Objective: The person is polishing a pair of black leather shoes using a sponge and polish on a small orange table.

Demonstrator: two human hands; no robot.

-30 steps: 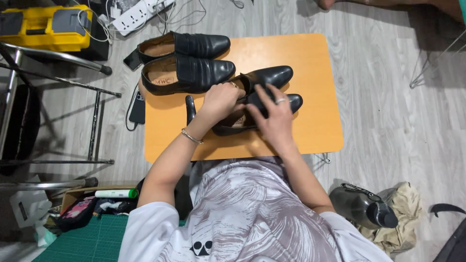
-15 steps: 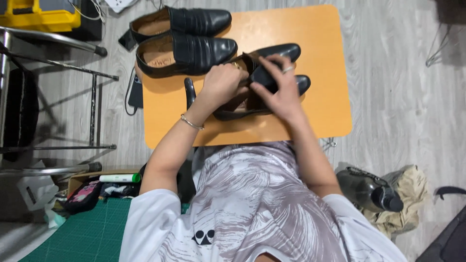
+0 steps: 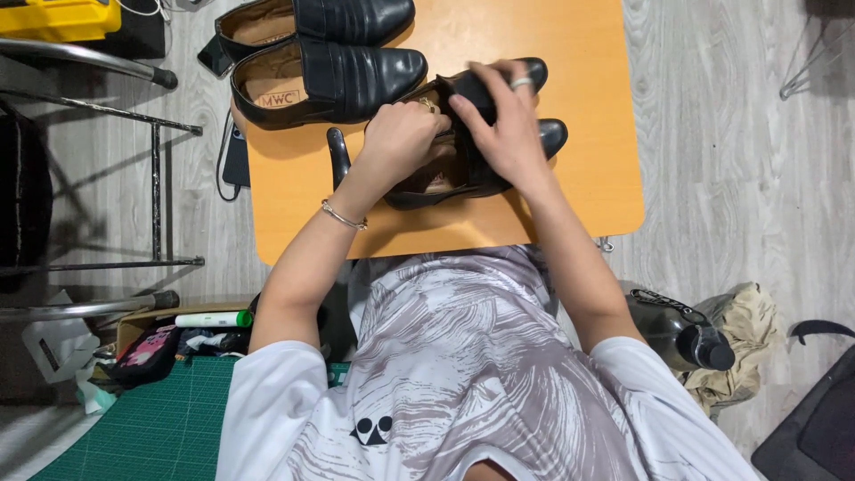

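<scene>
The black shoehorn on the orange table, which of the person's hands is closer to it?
Left. The left hand sits just beside the shoehorn, resting on the black shoes. The right hand grips those shoes farther over, on the side away from the shoehorn.

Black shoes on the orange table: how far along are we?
Looks done: one pair of black loafers lies side by side at the far left of the orange table, untouched. In hand: the left hand and right hand both grip the second pair, the left at a shoe's opening. A black shoehorn lies beside it. Left: what remains on this pair cannot be told.
</scene>
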